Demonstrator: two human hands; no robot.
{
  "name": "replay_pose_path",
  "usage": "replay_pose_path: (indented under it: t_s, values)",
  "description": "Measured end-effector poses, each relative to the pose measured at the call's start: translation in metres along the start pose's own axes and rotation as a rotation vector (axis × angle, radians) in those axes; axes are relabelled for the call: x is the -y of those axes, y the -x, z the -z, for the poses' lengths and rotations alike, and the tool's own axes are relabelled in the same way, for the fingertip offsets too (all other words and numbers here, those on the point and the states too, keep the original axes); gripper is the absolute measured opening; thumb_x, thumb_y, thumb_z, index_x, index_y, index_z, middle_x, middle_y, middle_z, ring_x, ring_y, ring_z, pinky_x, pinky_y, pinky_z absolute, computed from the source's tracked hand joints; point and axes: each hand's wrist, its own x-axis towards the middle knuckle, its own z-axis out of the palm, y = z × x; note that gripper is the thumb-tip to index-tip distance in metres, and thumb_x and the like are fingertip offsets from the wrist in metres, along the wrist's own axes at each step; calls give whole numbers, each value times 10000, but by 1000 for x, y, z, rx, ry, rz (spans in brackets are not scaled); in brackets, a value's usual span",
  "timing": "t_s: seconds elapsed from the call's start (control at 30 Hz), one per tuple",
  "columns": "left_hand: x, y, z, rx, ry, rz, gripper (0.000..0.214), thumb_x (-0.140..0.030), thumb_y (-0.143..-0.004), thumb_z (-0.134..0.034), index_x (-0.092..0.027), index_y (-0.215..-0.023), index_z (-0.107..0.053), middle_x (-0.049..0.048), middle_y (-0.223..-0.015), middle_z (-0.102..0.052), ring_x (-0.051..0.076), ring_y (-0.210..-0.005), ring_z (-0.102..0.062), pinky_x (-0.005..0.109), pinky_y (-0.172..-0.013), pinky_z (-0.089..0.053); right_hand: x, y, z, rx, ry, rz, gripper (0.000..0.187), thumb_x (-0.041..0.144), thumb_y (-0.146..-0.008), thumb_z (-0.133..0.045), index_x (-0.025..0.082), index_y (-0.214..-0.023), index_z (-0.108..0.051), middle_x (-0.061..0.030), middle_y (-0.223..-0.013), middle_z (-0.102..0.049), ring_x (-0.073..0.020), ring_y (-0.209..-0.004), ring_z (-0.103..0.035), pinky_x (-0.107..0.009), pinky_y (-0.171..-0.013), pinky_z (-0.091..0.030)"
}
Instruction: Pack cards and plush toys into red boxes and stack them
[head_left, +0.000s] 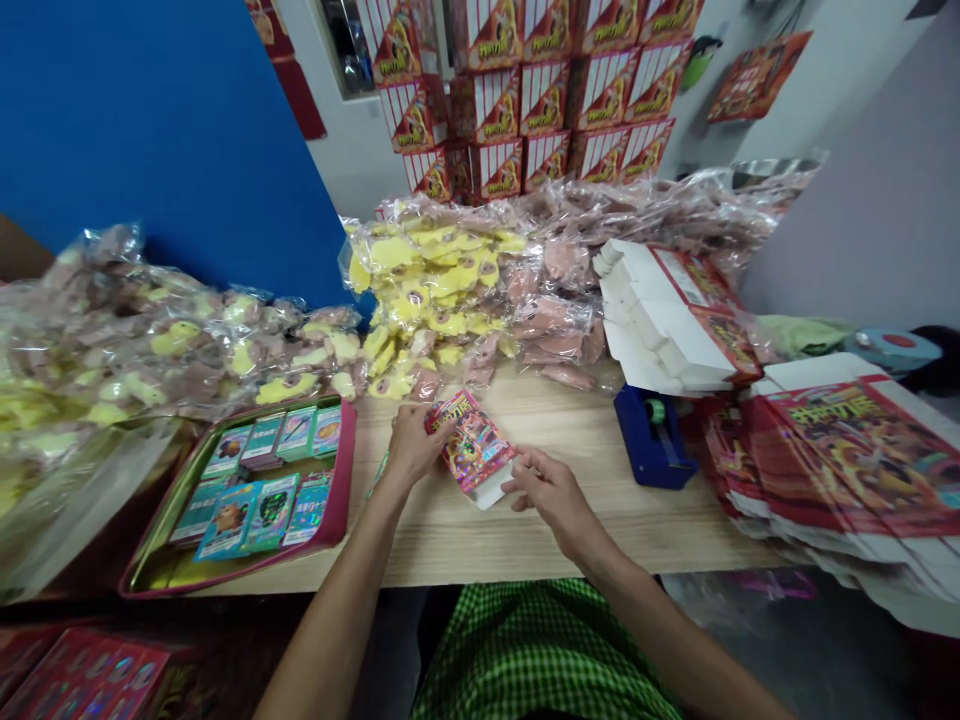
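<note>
In the middle of the wooden table, a small red printed card box (472, 440) is held tilted, with a white end flap showing at its near right end. My left hand (420, 440) grips the box's far left end, thumb on top. At the other end, my right hand (546, 490) has its fingers closed on the white flap. A sliver of a green card shows partly behind my left wrist. To the left, a pink-rimmed tin tray (343, 480) holds several stacks of teal picture cards (274, 510).
Plastic-bagged yellow (427, 280) and pink pieces (559, 330) are heaped along the back. A blue tape dispenser (652, 440) stands to the right, beside flattened white-and-red cartons (667, 320) and a stack of red printed cartons (847, 450). Stacked display boxes (499, 110) line the wall.
</note>
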Motion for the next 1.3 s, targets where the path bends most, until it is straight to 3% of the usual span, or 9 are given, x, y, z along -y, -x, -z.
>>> replay_pose_path:
  t_s: [0.13, 0.23, 0.3, 0.4, 0.47, 0.57, 0.8, 1.07, 1.3]
  values:
    - [-14, 14, 2, 79, 98, -10, 348, -408, -671, -811, -199, -878, -625, 39, -889, -645, 236, -880, -636, 385, -857, -522, -8, 6, -1, 10, -54, 52, 516, 646, -723, -767, 182, -655, -551, -139, -1270, -671, -203, -828, -685, -378, -784, -587]
    - [-38, 35, 17, 167, 227, -64, 347, -443, -803, -724, -211, -1048, -642, 50, -958, -711, 218, -879, -686, 341, -787, -556, -5, 19, 13, 72, -59, 70, 528, 675, -793, -734, 183, -693, -571, -157, -1308, -653, -229, -898, -679, -370, -762, -580]
    - [-54, 52, 28, 161, 249, -186, 329, -399, -853, -722, -238, -1137, -696, 66, -1068, -740, 225, -986, -702, 347, -862, -562, 4, 30, 27, 64, 15, 137, 492, 648, -856, -691, 189, -714, -587, -151, -1239, -670, -238, -907, -662, -328, -678, -553]
    - [-63, 75, 33, 105, 148, -498, 254, -260, -896, -718, -292, -1142, -774, 65, -1144, -754, 219, -1044, -711, 333, -903, -567, 27, 47, 42, -15, 156, 331, 369, 518, -924, -654, 202, -738, -616, -85, -944, -675, -206, -810, -603, -292, -637, -481]
    - [-58, 86, 29, 79, 74, -670, 320, -172, -907, -696, -320, -1182, -767, 62, -1154, -761, 208, -1027, -726, 316, -877, -585, 42, 56, 42, -1, 177, 381, 295, 434, -943, -632, 203, -759, -631, -31, -771, -609, -167, -685, -530, -279, -599, -422]
    - [-45, 98, 19, 6, -23, -799, 460, -97, -906, -677, -335, -1299, -705, 82, -1216, -745, 212, -1065, -728, 328, -914, -593, 53, 59, 27, 61, 79, 326, 279, 387, -942, -621, 196, -739, -612, 8, -659, -539, -131, -577, -435, -264, -523, -339]
    - [-33, 116, 11, -80, -98, -867, 549, -60, -883, -666, -307, -1373, -653, 134, -1348, -689, 265, -1193, -691, 392, -995, -565, 47, 48, -15, 118, -164, 186, 308, 420, -876, -662, 199, -683, -564, 30, -572, -527, -101, -489, -395, -240, -462, -291]
    - [-40, 114, 12, -138, -74, -841, 322, -78, -863, -710, -242, -1139, -689, 101, -1181, -777, 241, -1017, -767, 332, -843, -600, 52, 49, -25, 95, -224, 163, 311, 416, -822, -696, 195, -645, -567, 32, -532, -526, -93, -469, -394, -233, -447, -277]
    - [-38, 110, 11, -177, -153, -992, 523, -22, -884, -669, -182, -1361, -524, 118, -1170, -732, 209, -1070, -725, 325, -899, -596, 44, 40, -30, 61, -174, 172, 324, 405, -820, -683, 190, -608, -567, 34, -508, -529, -83, -452, -387, -228, -441, -271]
